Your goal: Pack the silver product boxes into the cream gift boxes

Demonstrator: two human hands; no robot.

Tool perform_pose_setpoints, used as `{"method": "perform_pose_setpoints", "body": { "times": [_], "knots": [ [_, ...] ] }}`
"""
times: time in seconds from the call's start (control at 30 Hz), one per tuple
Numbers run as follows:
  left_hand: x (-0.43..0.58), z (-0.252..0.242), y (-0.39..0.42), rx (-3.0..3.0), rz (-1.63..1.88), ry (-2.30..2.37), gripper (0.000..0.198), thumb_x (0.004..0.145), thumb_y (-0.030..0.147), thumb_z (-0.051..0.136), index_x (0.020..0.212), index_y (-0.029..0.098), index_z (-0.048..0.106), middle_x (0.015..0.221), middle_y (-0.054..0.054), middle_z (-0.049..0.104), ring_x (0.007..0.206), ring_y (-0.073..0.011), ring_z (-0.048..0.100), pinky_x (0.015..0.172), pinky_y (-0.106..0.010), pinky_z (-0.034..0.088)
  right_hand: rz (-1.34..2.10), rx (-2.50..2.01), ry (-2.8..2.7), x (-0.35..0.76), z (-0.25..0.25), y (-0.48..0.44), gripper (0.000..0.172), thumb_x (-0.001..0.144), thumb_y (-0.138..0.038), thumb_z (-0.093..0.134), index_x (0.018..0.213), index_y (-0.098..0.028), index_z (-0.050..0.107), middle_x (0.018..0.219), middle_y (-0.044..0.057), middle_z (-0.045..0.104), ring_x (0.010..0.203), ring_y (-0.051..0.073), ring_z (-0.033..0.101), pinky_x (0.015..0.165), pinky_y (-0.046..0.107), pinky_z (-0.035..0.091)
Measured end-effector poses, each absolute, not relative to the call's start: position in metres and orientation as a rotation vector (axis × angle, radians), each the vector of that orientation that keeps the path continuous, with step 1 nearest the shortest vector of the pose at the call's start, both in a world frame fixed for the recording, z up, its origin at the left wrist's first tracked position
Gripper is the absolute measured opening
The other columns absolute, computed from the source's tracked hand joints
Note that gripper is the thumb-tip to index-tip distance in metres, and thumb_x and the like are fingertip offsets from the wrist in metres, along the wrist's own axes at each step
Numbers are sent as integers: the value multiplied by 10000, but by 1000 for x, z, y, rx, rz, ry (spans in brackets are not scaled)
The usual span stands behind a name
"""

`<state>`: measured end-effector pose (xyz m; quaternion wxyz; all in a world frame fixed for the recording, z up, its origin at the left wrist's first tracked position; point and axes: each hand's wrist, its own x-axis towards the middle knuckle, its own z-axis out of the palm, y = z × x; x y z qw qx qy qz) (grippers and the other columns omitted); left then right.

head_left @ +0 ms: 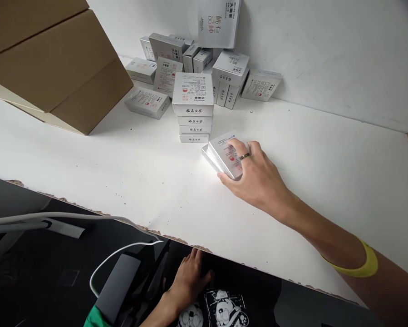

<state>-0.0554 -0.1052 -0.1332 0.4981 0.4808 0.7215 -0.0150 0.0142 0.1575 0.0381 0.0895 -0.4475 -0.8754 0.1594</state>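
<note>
My right hand [258,179], with a ring on one finger, grips a small white tea box [224,150] between thumb and fingers. That box rests tilted over another white box [208,159] beneath it, mostly covered. Just behind and to the left stands a neat stack of similar tea boxes [193,93], printed with black characters and a red mark. My left hand [188,277] is low, at the table's front edge, its fingers stretched out and its thumb apart. Nothing shows in it, though its fingertips meet the edge.
More tea boxes [168,47] lie and stand along the wall, with a larger white box [217,22] leaning above them. An open cardboard carton [61,68] takes up the left of the white table [88,181]. A white cable [108,218] runs along the chipped front edge.
</note>
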Motion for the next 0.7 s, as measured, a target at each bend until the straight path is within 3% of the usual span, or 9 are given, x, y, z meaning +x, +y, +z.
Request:
{"method": "perform_pose_setpoints", "body": {
  "times": [0.17, 0.27, 0.4, 0.5, 0.6, 0.67, 0.7],
  "knots": [
    [-56, -133, -101, 1176, -79, 1733, 489, 923, 254, 636, 1392, 128, 572, 1413, -182, 633, 1358, -338, 601, 1183, -450, 431, 379, -1293, -2559, 15, 43, 161, 640, 820, -441, 685, 1417, -314, 493, 1128, 88, 554, 879, 264, 610, 742, 446, 578],
    [-56, -135, -102, 1170, -106, 1745, 460, 949, 260, 619, 1390, 133, 586, 1411, -176, 643, 1357, -324, 607, 1180, -432, 440, 168, -1348, -2434, 17, 42, 169, 679, 845, -438, 678, 1474, -289, 469, 1219, 116, 534, 977, 291, 613, 761, 458, 572],
    [-59, -138, -103, 1164, -136, 1740, 488, 943, 235, 631, 1414, 114, 586, 1414, -184, 648, 1354, -322, 614, 1176, -415, 454, 156, -1547, -2534, 13, 51, 179, 761, 881, -611, 676, 1537, -296, 455, 1238, 149, 527, 989, 335, 636, 781, 516, 569],
    [-64, -139, -101, 1169, -137, 1729, 492, 946, 249, 637, 1417, 113, 601, 1433, -176, 647, 1391, -320, 586, 1204, -404, 428, 255, -1614, -2591, 11, 81, 198, 832, 920, -838, 440, 1544, -290, 474, 1337, 171, 523, 1096, 394, 646, 941, 620, 530],
    [-68, -140, -101, 1172, -130, 1727, 491, 958, 259, 624, 1429, 123, 602, 1466, -165, 630, 1433, -314, 547, 1232, -401, 394, 139, -1555, -2345, 10, 112, 248, 895, 946, -880, 189, 1500, -255, 511, 1422, 170, 514, 1308, 412, 552, 1136, 644, 411],
    [-70, -139, -102, 1172, -124, 1727, 494, 958, 268, 624, 1431, 128, 602, 1464, -163, 633, 1423, -314, 557, 1226, -404, 401, 119, -1533, -2298, 8, 117, 294, 831, 971, -843, 247, 1481, -229, 479, 1389, 164, 568, 1291, 369, 562, 1166, 608, 406],
    [-71, -138, -103, 1172, -119, 1727, 497, 955, 269, 626, 1432, 132, 600, 1465, -162, 633, 1415, -312, 565, 1223, -407, 405, 127, -1572, -2313, 5, 114, 316, 811, 967, -825, 360, 1492, -211, 443, 1458, 176, 519, 1332, 361, 531, 1165, 584, 423]
  ]
}}
